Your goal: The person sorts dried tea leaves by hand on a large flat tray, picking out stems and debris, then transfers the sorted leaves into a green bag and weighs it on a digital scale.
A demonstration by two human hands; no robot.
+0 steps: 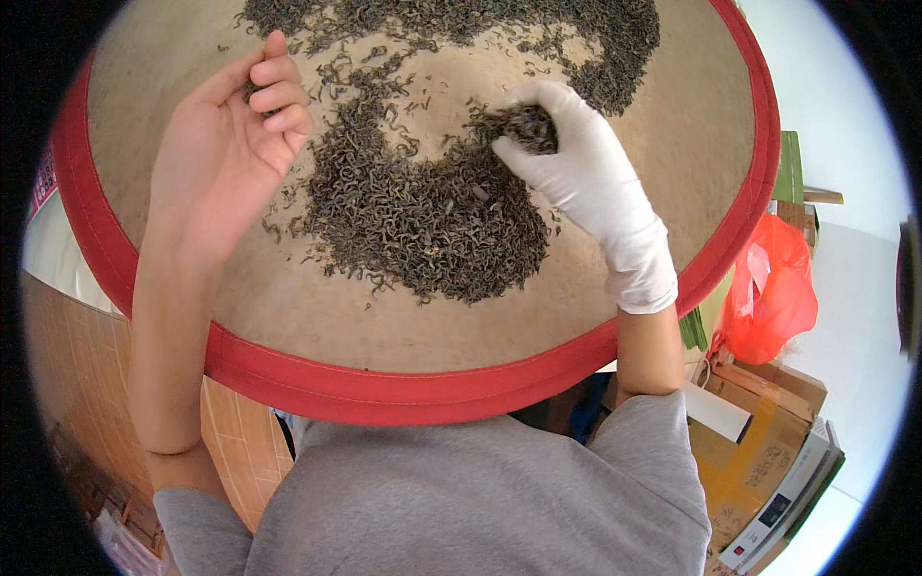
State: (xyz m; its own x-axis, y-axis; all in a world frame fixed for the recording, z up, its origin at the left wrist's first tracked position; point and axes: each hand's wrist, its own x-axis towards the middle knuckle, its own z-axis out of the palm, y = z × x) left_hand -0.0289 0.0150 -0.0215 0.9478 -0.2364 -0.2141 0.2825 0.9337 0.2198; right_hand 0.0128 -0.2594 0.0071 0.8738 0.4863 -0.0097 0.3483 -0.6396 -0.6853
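Dark, curled dried tea leaves (432, 230) lie in a loose heap on a round tan tray (317, 336) with a red cloth rim. My left hand (240, 134), bare, is held palm up above the tray's left side. Its fingers curl inward, and a few dark leaves show between them. My right hand (576, 154) wears a white glove and reaches over the heap's upper right edge. Between its thumb and fingers is a clump of tea leaves (526, 127); the underside of the hand is hidden.
A further band of tea leaves (615, 48) curves along the tray's far side. Right of the tray hang a red plastic bag (768, 288) and, below it, cardboard boxes (759, 451) with a grey-white device (778, 504). Wood-look floor (77, 346) shows at lower left.
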